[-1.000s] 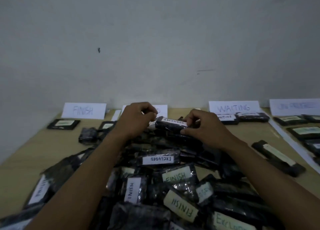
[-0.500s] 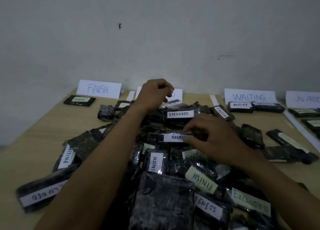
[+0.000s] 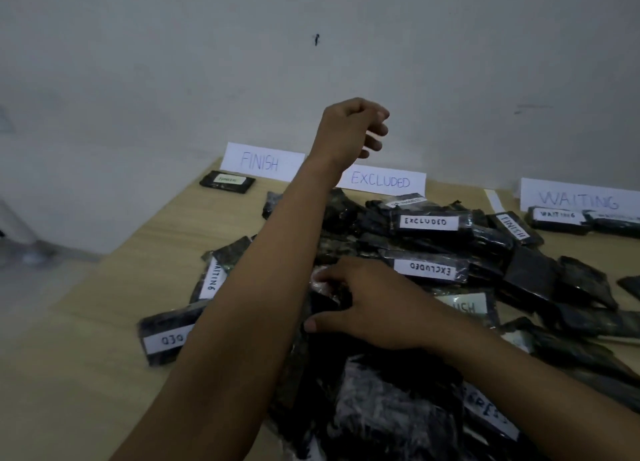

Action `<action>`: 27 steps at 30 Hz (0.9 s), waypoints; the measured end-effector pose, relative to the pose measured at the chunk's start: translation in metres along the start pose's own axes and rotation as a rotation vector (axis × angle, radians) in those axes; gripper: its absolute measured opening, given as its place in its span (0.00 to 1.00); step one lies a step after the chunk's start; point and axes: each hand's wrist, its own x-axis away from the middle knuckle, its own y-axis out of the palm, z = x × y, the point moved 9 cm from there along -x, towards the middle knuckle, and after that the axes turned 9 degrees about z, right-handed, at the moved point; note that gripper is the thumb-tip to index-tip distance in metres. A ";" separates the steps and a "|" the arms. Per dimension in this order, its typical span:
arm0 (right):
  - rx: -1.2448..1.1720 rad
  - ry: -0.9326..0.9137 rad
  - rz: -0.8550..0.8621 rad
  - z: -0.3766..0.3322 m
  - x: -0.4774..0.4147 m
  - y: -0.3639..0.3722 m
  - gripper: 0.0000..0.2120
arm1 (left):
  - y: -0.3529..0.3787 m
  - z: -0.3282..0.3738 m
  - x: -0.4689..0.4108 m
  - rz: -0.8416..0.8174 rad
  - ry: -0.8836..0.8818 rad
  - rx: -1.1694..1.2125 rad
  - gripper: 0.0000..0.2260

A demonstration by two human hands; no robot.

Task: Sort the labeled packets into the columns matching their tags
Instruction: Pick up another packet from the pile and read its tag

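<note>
- Overhead, the left grip [image 3: 347, 131] hangs loosely curled and empty above the EXCLUDED sign [image 3: 381, 182].
- The right grip [image 3: 374, 306] curls round a dark packet [image 3: 327, 304] in the pile [image 3: 523, 277] on the worktop [image 3: 104, 322].

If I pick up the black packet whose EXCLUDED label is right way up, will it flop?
The packet probably stays fairly stiff: it lies flat and bar-shaped atop the pile. Its shiny, crinkled wrap looks slippery, so it may slide.
</note>
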 end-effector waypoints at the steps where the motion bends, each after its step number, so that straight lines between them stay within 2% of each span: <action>1: 0.000 0.009 -0.023 -0.002 -0.004 0.002 0.30 | -0.004 0.002 -0.001 0.005 0.006 -0.005 0.07; 5: -0.154 0.066 -0.106 0.001 -0.015 0.008 0.19 | -0.020 0.001 0.005 -0.022 0.029 -0.092 0.07; 8: -0.426 0.116 -0.071 0.013 -0.021 -0.001 0.15 | -0.034 -0.009 0.014 -0.063 0.018 -0.182 0.07; 12: -0.882 0.193 0.055 0.026 -0.023 -0.020 0.16 | -0.057 -0.021 0.025 -0.043 -0.031 -0.182 0.06; 17: -1.240 0.052 0.203 0.032 -0.021 -0.050 0.17 | -0.070 -0.033 0.050 -0.061 -0.102 -0.122 0.06; 20: -1.353 -0.020 0.184 0.037 -0.009 -0.062 0.12 | -0.066 -0.050 0.074 -0.149 -0.091 -0.197 0.06; 23: -1.280 -0.057 0.206 0.041 0.007 -0.069 0.08 | -0.052 -0.064 0.100 -0.298 -0.090 -0.236 0.07; 27: -1.108 -0.073 0.278 0.052 0.019 -0.068 0.15 | -0.046 -0.056 0.114 -0.323 -0.069 -0.056 0.12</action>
